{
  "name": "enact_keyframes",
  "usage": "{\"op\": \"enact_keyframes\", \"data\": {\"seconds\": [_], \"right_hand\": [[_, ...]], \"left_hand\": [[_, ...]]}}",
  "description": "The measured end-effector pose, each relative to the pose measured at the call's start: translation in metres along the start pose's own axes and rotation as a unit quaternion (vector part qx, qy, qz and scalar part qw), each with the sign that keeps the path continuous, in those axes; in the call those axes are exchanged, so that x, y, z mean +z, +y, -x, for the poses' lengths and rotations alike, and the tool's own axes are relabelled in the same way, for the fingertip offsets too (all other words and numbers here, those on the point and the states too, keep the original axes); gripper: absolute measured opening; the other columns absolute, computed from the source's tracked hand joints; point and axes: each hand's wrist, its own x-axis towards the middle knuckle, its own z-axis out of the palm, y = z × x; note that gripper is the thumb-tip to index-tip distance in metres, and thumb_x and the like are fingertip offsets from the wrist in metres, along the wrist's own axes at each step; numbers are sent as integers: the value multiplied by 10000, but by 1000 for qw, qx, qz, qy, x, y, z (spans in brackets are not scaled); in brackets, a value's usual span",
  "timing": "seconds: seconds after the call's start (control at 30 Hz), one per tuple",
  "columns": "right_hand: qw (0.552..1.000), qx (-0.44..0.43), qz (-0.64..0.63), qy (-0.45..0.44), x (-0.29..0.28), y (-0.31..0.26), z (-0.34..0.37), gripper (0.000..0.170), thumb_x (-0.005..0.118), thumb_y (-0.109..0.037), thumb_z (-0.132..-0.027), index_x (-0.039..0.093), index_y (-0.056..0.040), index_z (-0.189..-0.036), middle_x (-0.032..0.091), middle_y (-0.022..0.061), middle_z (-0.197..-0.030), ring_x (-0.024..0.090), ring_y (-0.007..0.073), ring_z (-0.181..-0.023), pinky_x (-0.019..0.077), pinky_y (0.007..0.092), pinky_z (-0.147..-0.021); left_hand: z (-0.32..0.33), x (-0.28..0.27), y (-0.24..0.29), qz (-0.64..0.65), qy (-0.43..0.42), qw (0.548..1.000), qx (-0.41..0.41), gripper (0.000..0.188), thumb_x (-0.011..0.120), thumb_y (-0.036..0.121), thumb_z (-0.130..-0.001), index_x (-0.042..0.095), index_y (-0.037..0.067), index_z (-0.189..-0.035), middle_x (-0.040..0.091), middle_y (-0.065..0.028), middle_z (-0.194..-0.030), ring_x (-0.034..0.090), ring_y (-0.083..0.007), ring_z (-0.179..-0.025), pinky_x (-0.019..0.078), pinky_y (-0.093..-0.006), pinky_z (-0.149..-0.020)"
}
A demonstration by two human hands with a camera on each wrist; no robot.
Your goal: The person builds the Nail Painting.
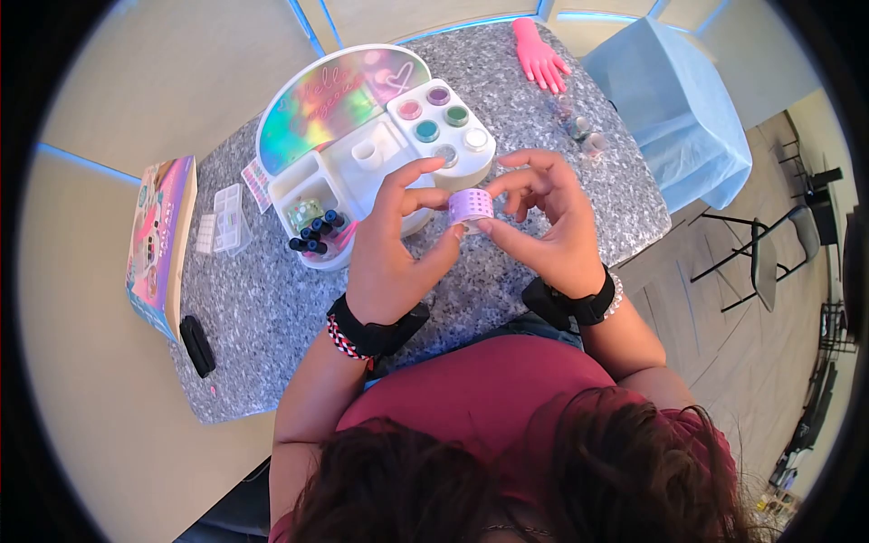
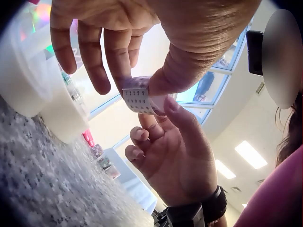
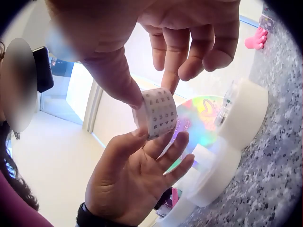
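Note:
Between both hands is a small sticker sheet (image 1: 470, 205), pale purple and bent into a curve, with rows of tiny dark marks. My left hand (image 1: 391, 240) pinches its left end between thumb and index finger. The right hand (image 1: 549, 217) pinches the other end the same way, its remaining fingers loosely bent. In the left wrist view, the sheet (image 2: 137, 99) arcs between the two thumbs. The right wrist view shows the printed face of the sheet (image 3: 160, 112) bowed outward. Both hands are above the table, just in front of a white nail-art station (image 1: 362, 181).
The station carries a shiny rainbow panel (image 1: 335, 95), glitter pots (image 1: 457, 116) and dark-capped bottles (image 1: 315, 237). A pink practice hand (image 1: 540, 59) and small jars (image 1: 579, 128) lie at the back right. Left are a clear case (image 1: 232, 219), a colourful box (image 1: 161, 240) and a black pouch (image 1: 196, 346).

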Motion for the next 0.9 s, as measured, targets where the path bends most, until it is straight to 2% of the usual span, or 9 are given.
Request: {"op": "enact_keyframes", "data": {"seconds": [0.23, 0.33, 0.43, 0.5, 0.53, 0.6, 0.7, 0.83, 0.9], "right_hand": [[996, 43, -79, 22, -1, 1, -1, 642, 900, -19, -832, 547, -62, -1367, 755, 10, -1082, 524, 45, -811, 453, 229, -757], [994, 58, -91, 13, -1, -1, -2, 633, 898, -14, -836, 558, -65, -1367, 754, 7, -1090, 520, 43, -800, 455, 228, -752], [995, 54, -89, 10, -2, -1, -1, 551, 894, -15, -842, 624, -50, -1321, 744, -13, -1075, 517, 40, -795, 459, 229, -745], [999, 33, -36, -13, -4, 2, -1, 387, 891, -44, -852, 739, -60, -1208, 732, -23, -1033, 526, 41, -798, 461, 239, -732], [999, 33, -36, -14, -5, 2, -1, 387, 891, -44, -852, 739, -60, -1208, 732, -23, -1033, 526, 41, -798, 461, 239, -732], [997, 39, 52, -39, -7, -2, 0, 247, 882, -81, -864, 811, -84, -1101, 715, -16, -956, 545, 64, -792, 466, 254, -722], [995, 3, 82, -52, -4, -6, -1, 217, 876, -103, -865, 836, -108, -1078, 724, 17, -920, 569, 107, -778, 477, 278, -714], [993, -29, 99, -63, -5, -3, -3, 235, 876, -107, -865, 840, -110, -1097, 737, 36, -921, 575, 144, -763, 492, 296, -712], [989, -30, 120, -78, -7, -5, -4, 219, 872, -114, -868, 842, -109, -1085, 769, 59, -970, 638, 182, -799, 524, 314, -728]], "left_hand": [[-1, -1, 0, 28, 1, 999, -25, 648, 780, 59, -918, 516, 91, -1509, 799, -115, -1118, 745, -204, -1147, 508, -422, -1097], [-2, -2, 0, 40, 1, 999, -27, 640, 779, 56, -921, 520, 88, -1504, 798, -113, -1130, 742, -199, -1146, 504, -417, -1099], [-1, -1, -2, 47, -1, 999, -26, 632, 788, 64, -924, 526, 84, -1498, 801, -104, -1157, 740, -202, -1149, 502, -415, -1102], [-2, 0, -4, 49, 1, 999, -25, 627, 798, 74, -926, 531, 81, -1493, 802, -99, -1171, 739, -205, -1148, 502, -415, -1103], [-3, 0, -4, 52, 5, 999, -6, 621, 812, 93, -926, 540, 77, -1485, 806, -97, -1173, 740, -207, -1153, 501, -413, -1104], [-4, 0, -5, 55, 9, 998, 12, 616, 825, 112, -927, 549, 74, -1477, 809, -95, -1176, 741, -209, -1158, 500, -412, -1106], [-3, -1, -4, 28, 10, 999, 18, 628, 850, 149, -925, 554, 70, -1474, 813, -99, -1174, 744, -211, -1171, 501, -411, -1107], [-2, -4, -1, 28, -9, 999, -33, 586, 872, 166, -911, 608, 54, -1422, 815, -98, -1182, 744, -212, -1188, 521, -391, -1083], [-1, -8, 1, 23, -26, 998, -48, 568, 884, 176, -903, 630, 49, -1395, 814, -96, -1189, 744, -210, -1189, 531, -382, -1071]]}}
